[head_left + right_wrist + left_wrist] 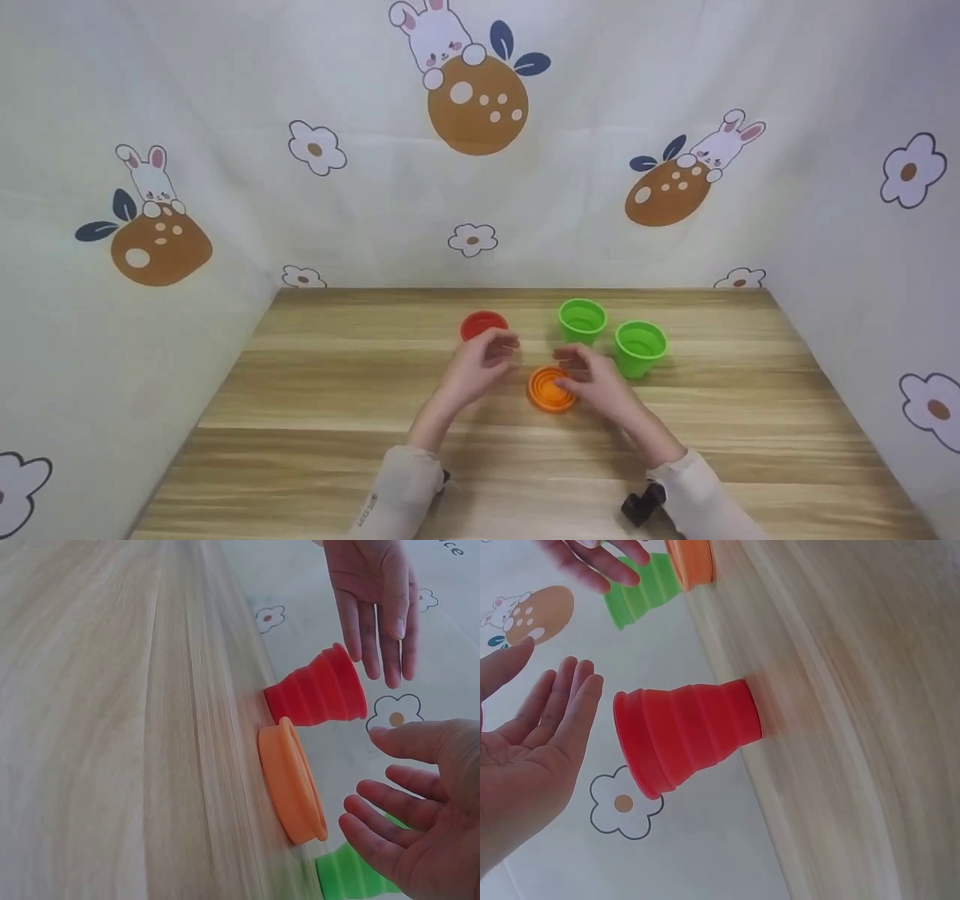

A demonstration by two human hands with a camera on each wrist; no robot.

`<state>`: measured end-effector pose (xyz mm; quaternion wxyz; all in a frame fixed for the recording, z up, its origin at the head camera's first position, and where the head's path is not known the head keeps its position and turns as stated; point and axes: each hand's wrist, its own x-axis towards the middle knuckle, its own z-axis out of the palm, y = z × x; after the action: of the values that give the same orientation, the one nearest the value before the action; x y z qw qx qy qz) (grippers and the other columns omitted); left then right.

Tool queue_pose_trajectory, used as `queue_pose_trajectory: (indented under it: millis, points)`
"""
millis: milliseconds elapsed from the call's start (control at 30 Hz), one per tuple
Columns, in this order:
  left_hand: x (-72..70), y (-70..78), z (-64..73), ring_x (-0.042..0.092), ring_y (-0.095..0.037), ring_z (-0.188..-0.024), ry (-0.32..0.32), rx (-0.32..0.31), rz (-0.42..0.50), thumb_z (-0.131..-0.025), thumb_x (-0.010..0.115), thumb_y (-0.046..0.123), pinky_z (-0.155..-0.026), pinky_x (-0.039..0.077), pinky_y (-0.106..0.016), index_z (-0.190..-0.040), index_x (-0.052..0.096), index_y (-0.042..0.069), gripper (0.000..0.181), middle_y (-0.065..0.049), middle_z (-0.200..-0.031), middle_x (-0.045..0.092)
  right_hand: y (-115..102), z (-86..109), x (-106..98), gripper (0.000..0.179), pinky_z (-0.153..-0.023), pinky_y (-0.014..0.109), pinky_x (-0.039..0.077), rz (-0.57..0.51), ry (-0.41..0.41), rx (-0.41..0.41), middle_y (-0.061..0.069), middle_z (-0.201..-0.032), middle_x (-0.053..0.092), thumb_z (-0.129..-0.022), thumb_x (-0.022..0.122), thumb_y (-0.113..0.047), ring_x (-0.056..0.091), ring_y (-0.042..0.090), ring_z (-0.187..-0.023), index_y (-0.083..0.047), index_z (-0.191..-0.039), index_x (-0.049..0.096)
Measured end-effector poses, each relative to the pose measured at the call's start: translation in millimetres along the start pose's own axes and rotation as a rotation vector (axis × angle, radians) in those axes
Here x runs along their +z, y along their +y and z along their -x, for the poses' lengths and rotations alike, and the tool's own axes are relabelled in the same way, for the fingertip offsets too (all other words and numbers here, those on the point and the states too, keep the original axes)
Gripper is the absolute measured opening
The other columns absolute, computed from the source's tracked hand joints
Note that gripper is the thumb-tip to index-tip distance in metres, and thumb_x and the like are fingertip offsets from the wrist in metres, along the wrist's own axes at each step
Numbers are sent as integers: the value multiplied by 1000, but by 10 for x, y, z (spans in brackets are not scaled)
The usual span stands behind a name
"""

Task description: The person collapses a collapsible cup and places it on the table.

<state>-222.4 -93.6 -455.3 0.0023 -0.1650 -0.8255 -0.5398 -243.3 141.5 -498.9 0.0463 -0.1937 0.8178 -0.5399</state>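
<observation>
Plainly, the squat, ring-ridged orange cup sits mouth-up, axis vertical, on the wood-grained table, between an empty left hand and empty right hand, fingers relaxed, while a ribbed red cup and two green cups stand nearer its far edge.

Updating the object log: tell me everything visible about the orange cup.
The orange cup looks like matte silicone, collapsed low, with concentric rings inside and a projecting rim. It sits upright, opening upward, on the wood-grain tabletop, nearer the person than the red cup and green cups. The right hand is close but apart; only the tabletop touches it.
</observation>
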Motion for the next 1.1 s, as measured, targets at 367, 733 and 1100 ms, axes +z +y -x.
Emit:
queue_pose_trajectory:
  millis: [367,733,1100]
  points:
    - [-81,-48,-10,60,-36,-121,49,27,25,-91,64,-5,-107,50,-47,-125,59,-4,34,-22,-125,64,17,-53,64,49,-106,49,50,-22,8,-12,26,-132,60,-88,70,-2,60,44,-121,4,-133,54]
    - [-154,-88,-30,58,-40,-123,117,38,50,-90,64,-6,-107,47,-53,-125,58,-5,36,-25,-127,62,35,-88,111,46,-104,48,52,-62,31,-19,27,-130,60,-88,69,0,59,46,-120,5,-132,54]
    - [-238,-233,-61,46,-43,-133,262,110,-11,-85,69,-6,-113,41,-58,-129,56,-3,46,-24,-141,50,-39,-231,238,44,-105,47,51,-113,78,-13,25,-133,60,-89,71,-3,59,42,-122,4,-129,56]
